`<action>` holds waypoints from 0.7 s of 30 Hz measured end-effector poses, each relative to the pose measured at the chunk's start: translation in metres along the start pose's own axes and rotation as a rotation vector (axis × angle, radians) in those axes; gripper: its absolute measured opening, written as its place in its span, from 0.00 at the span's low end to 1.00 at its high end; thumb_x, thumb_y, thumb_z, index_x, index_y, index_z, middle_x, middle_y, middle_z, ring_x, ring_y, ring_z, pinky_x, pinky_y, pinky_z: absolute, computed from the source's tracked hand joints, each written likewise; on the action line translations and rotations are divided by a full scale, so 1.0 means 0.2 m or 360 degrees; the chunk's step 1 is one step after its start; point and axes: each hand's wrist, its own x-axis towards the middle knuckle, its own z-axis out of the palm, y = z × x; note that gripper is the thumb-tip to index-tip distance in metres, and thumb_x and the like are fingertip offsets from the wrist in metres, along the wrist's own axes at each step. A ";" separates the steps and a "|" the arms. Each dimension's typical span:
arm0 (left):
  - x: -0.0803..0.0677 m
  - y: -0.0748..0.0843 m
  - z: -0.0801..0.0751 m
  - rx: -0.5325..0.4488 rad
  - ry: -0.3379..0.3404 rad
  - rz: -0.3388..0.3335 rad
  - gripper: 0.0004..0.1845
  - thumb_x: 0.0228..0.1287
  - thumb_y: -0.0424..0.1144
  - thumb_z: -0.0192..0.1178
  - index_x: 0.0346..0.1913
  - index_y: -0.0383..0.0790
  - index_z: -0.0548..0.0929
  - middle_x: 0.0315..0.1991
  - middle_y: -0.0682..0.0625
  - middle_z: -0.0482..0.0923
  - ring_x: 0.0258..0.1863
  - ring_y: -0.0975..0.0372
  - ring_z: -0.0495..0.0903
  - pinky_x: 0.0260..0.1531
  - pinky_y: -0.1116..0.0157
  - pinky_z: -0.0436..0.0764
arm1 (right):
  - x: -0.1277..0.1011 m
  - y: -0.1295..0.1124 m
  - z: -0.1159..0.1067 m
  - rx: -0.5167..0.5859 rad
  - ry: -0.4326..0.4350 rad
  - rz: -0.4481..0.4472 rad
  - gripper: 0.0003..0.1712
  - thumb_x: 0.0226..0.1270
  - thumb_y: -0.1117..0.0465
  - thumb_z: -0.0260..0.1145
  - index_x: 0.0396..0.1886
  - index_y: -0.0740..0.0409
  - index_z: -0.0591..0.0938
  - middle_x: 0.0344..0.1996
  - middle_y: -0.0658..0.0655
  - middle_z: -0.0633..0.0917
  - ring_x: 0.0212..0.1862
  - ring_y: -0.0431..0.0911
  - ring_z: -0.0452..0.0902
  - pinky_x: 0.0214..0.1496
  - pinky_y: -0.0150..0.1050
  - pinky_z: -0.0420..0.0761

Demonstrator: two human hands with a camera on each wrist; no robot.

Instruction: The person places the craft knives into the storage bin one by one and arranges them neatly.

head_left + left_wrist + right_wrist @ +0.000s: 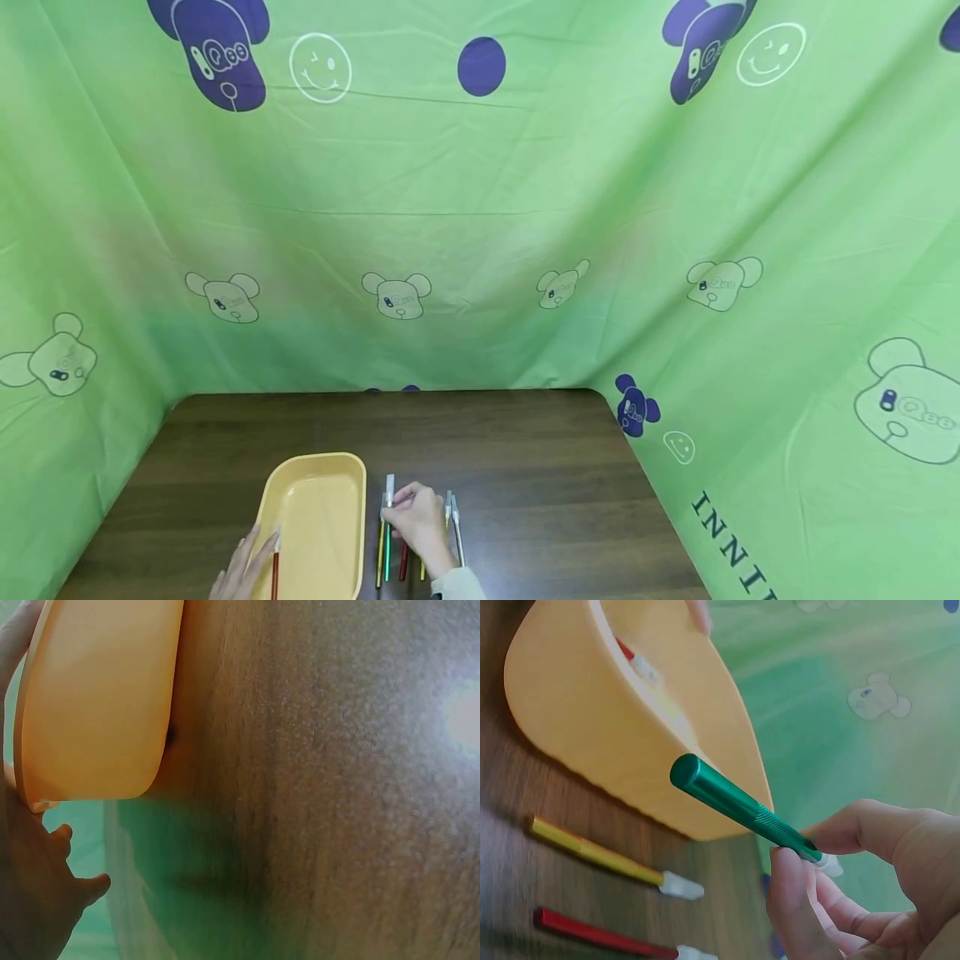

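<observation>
Right wrist: right hand (934, 874) pinches green tool (735, 801) near capped end, just beside yellow tray (570, 705). Head: left hand (237, 573) at tray's left rim; gripping or merely touching, cannot tell.

Here at the far edge of a dark-brown wood-grain table (525, 442) with rounded back corners, light-green fabric sheeting (480, 183) hangs in soft folds, closing in both sides too. It's printed with outlined bear heads (400, 298), solid purple bear heads (632, 407), white winking smiley faces (321, 68) and dark capital letters (731, 543), while a bright white glare (469, 716) shines off the tabletop.
</observation>
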 end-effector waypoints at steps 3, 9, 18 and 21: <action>0.01 0.00 0.00 0.0008 0.0005 -0.0015 0.57 0.43 0.54 0.78 0.82 0.62 0.64 0.84 0.71 0.43 0.72 0.85 0.37 0.40 0.23 0.68 | -0.01 -0.01 0.03 0.0038 -0.0011 -0.0018 0.10 0.48 0.74 0.72 0.31 0.60 0.83 0.22 0.49 0.84 0.17 0.47 0.84 0.22 0.37 0.84; 0.00 0.01 0.00 -0.0011 0.0009 -0.0014 0.57 0.44 0.53 0.78 0.82 0.62 0.65 0.83 0.73 0.43 0.72 0.86 0.37 0.40 0.23 0.68 | -0.02 -0.01 0.08 0.0084 -0.0043 -0.0012 0.11 0.47 0.76 0.71 0.31 0.62 0.82 0.22 0.50 0.83 0.17 0.44 0.81 0.21 0.35 0.83; 0.00 -0.01 0.01 0.0007 0.0026 0.0008 0.58 0.41 0.51 0.79 0.81 0.60 0.65 0.83 0.72 0.43 0.71 0.86 0.37 0.37 0.20 0.69 | -0.03 -0.05 0.15 0.0187 -0.0089 -0.0060 0.08 0.49 0.78 0.67 0.29 0.65 0.84 0.20 0.52 0.85 0.19 0.52 0.86 0.23 0.37 0.85; 0.00 -0.01 0.01 0.0011 0.0032 0.0032 0.58 0.40 0.51 0.80 0.81 0.59 0.66 0.83 0.72 0.43 0.70 0.86 0.37 0.35 0.20 0.70 | -0.05 -0.06 0.18 0.0198 -0.0101 -0.0036 0.08 0.49 0.78 0.67 0.28 0.65 0.84 0.20 0.52 0.85 0.18 0.48 0.85 0.23 0.35 0.84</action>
